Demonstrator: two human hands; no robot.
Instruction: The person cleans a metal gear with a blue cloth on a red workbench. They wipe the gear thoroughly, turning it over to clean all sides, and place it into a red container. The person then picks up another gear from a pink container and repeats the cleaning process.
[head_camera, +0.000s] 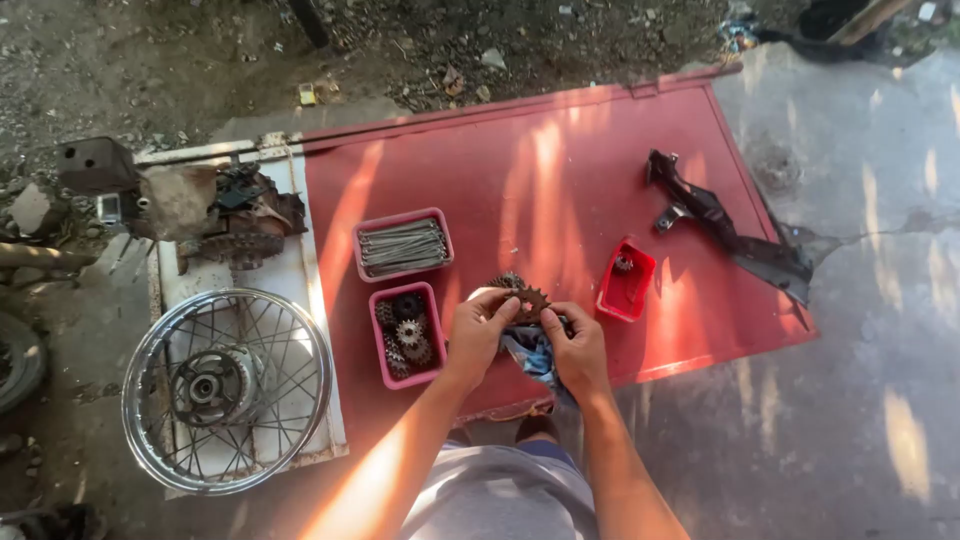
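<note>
Gripping a rusty sprocket (524, 297) over the red sheet (560, 180), the left hand (478, 330) and right hand (574, 345) are both pinching its toothed rim, fingers closed on it; the right is also bunching a blue rag (530, 352) beneath. Teeth could be snagging the cloth or nicking a fingertip — the grip is sitting right on the points. Just left, a pink tray of gears (437, 345) is waiting; beyond it, a tray of spokes (404, 248). Farther out a spoked wheel (228, 388) is lying flat. Whatever is resting in the small red tub (627, 285) is too small to identify.
</note>
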